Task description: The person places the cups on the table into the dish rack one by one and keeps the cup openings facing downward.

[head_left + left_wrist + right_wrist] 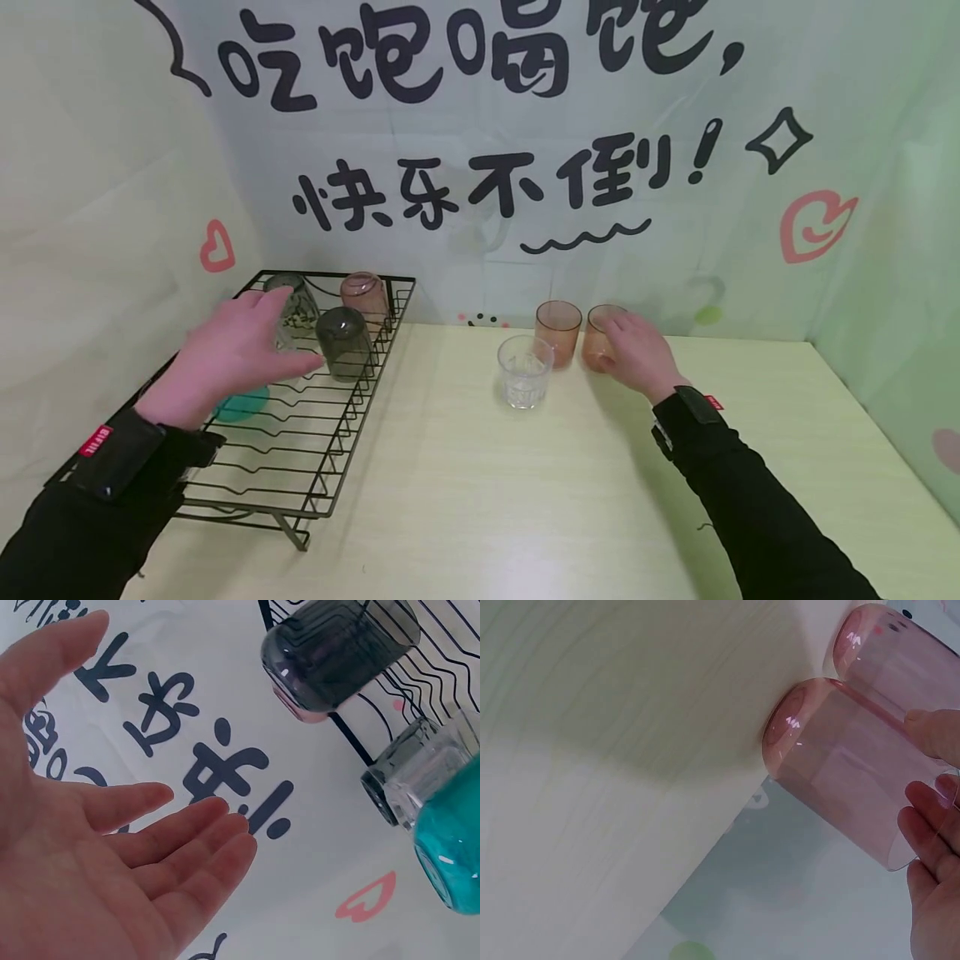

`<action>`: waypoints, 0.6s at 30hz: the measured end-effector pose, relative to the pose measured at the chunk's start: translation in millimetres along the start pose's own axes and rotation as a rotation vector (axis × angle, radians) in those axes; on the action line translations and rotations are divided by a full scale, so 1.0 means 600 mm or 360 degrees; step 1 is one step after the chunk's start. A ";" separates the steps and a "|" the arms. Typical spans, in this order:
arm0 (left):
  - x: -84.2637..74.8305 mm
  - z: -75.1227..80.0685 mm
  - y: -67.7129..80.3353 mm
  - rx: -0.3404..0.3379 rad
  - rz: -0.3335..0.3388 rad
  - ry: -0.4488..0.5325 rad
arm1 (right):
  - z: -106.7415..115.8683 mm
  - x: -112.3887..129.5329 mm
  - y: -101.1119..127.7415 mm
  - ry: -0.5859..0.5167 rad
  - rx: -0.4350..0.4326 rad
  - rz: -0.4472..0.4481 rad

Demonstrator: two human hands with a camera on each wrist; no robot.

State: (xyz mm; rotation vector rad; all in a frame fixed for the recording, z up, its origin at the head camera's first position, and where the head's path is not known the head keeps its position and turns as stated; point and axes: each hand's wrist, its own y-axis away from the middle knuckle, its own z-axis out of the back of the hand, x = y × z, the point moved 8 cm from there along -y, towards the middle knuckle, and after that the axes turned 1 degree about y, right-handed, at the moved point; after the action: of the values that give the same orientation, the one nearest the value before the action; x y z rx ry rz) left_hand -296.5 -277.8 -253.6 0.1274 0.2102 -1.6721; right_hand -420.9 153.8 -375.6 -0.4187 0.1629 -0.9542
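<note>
Thumb and curled fingers of the right hand (pixel 637 354) close round the upper part of the right pink glass (pixel 836 761), so that grip is narrow and holds the glass near its rim; how firmly it presses, I cannot tell. This glass stands upright on the desk (pixel 487 500), at about ten o'clock from the hand. Just beside it, at nine o'clock, stands the left pink glass (pixel 558 337), also upright. From there, a clear glass (pixel 525 377) sits between seven and eight o'clock, mouth up. Farther off toward nine o'clock, a black wire rack (pixel 257 507) takes up that side of the desk. Above it hangs the left hand (pixel 243 346), its grip wide and holding nothing, the thumb spread well away from the fingers. Nearest at three o'clock in the head view is a dark glass (pixel 345 346), upside down on the rack; the left wrist view shows a gap between them. From the dark glass, a pink rack glass (pixel 365 293) lies at one o'clock and a grey glass (pixel 302 304) at ten. At six o'clock below the left hand is a teal cup (pixel 243 406), partly hidden. Lettered cloth (pixel 480 125) hangs behind, toward twelve o'clock.
</note>
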 end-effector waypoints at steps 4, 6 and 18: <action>-0.017 -0.003 0.001 0.0011 -0.0036 -0.0026 | -0.004 0.002 0.000 0.0036 -0.0013 0.0017; -0.025 -0.007 0.001 0.0013 -0.0066 -0.0039 | -0.005 0.003 0.002 0.0055 -0.0015 0.0017; -0.066 -0.017 0.017 -0.0113 -0.0263 -0.0141 | -0.001 0.010 0.025 0.0134 -0.0074 -0.0041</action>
State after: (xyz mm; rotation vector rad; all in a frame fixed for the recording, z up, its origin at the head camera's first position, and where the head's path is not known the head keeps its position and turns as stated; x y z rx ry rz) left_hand -282.6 -238.5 -255.8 -0.0182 0.2174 -1.8279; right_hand -406.4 156.5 -382.1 -0.4244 0.2568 -0.9952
